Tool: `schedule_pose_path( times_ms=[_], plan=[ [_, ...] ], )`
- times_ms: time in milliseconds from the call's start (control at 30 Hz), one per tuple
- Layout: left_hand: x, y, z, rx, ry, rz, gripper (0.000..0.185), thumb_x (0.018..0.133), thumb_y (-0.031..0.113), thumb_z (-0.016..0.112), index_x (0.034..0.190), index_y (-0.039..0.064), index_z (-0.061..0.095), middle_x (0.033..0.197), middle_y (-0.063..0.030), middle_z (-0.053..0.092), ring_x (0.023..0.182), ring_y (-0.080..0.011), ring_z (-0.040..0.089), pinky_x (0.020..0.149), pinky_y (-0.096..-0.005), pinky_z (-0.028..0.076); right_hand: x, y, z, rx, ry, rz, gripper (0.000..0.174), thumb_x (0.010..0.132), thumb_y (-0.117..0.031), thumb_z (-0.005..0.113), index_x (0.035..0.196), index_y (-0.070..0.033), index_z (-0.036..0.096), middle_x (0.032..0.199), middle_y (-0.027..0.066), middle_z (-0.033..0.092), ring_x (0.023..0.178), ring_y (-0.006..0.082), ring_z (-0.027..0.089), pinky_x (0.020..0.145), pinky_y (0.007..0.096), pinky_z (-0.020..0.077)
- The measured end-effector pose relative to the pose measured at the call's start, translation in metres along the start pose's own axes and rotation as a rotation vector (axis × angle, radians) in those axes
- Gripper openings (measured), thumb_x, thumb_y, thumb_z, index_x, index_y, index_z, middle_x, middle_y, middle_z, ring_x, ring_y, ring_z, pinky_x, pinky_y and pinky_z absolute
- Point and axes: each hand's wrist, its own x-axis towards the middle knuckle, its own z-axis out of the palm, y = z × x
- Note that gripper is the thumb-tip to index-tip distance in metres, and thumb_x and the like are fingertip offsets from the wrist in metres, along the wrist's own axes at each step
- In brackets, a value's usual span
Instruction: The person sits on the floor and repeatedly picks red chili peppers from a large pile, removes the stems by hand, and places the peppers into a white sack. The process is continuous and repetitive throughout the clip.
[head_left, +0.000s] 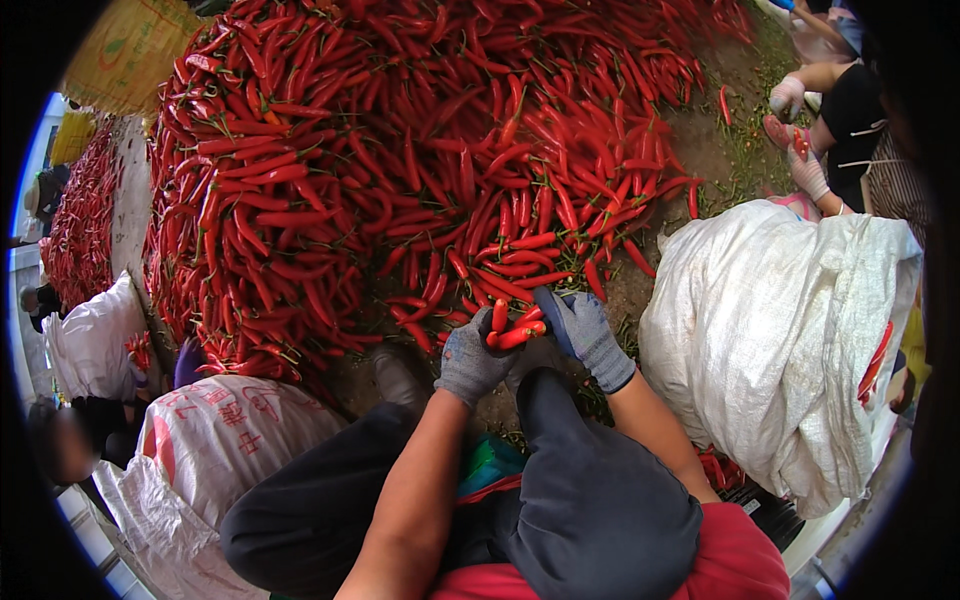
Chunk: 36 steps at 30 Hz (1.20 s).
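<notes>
Several red chili peppers (517, 335) are bunched in my left hand (474, 361), which wears a grey knit work glove. Their cut or stemless ends point up and to the right. My right hand (592, 339), in a matching glove with a darker thumb, is close beside it. Its thumb and forefinger pinch the end of one chili pepper (532, 314) that lies against the bunch. A thin green stem shows by these fingertips. Just beyond both hands rises a large heap of red chili peppers (420, 157), many with green stems.
A bulging white woven sack (750, 330) stands at the right, and a printed white sack (247, 427) at the left. Green stems (742, 150) litter the ground. Gloved co-workers' hands (808, 171) hold peppers at the upper right. Another person with peppers sits at the left.
</notes>
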Motion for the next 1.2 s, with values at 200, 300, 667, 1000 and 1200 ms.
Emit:
schedule_pose_path(
  times_ms=[200,300,667,1000,1200],
  plan=[
    [-0.005,-0.003,0.016,-0.124,0.04,-0.026,0.038,0.077,0.029,0.081,0.102,0.008,0.062,0.088,-0.0131,0.068,0.083,-0.031,0.069,0.073,-0.0402,0.053,-0.001,0.021,0.01,1.037,-0.185,0.74,0.044,0.096,-0.043,0.06,0.083,-0.002,0.07,0.065,0.0098,0.064,0.058,0.0238,0.063,0.058,0.04,0.0488],
    [-0.007,-0.011,0.021,-0.227,0.095,-0.073,0.034,0.079,0.024,0.081,0.1,0.005,0.062,0.085,-0.0076,0.067,0.079,-0.0216,0.067,0.071,-0.0355,0.052,0.003,0.023,0.011,0.32,-0.083,0.522,0.026,0.093,-0.028,0.061,0.095,-0.002,0.066,0.069,0.0145,0.063,0.066,0.0305,0.065,0.059,0.0394,0.0503],
    [-0.001,-0.023,-0.002,-0.144,0.154,-0.004,0.043,0.072,0.03,0.086,0.104,0.011,0.063,0.091,-0.0117,0.07,0.087,-0.0345,0.068,0.075,-0.0418,0.054,0.004,-0.032,-0.015,0.384,-0.166,0.041,0.038,0.086,-0.015,0.071,0.122,-0.004,0.066,0.104,0.0139,0.071,0.089,0.0243,0.071,0.083,0.0333,0.054],
    [-0.008,-0.012,0.005,-0.337,0.144,-0.081,0.034,0.074,0.024,0.085,0.097,0.007,0.065,0.092,-0.0105,0.068,0.084,-0.0261,0.068,0.076,-0.036,0.053,0.0,-0.024,-0.013,-0.023,-0.15,-0.182,0.025,0.083,-0.011,0.067,0.107,-0.005,0.074,0.093,0.0159,0.073,0.081,0.0244,0.072,0.075,0.0342,0.0556],
    [-0.017,-0.009,0.008,-0.144,0.198,-0.048,0.033,0.074,0.021,0.085,0.097,0.008,0.066,0.094,-0.0105,0.069,0.087,-0.027,0.068,0.077,-0.0369,0.053,-0.007,-0.008,-0.003,0.197,-0.191,0.024,0.022,0.086,-0.01,0.065,0.104,0.0,0.073,0.088,0.0128,0.074,0.077,0.0182,0.071,0.069,0.0309,0.0543]
  ],
)
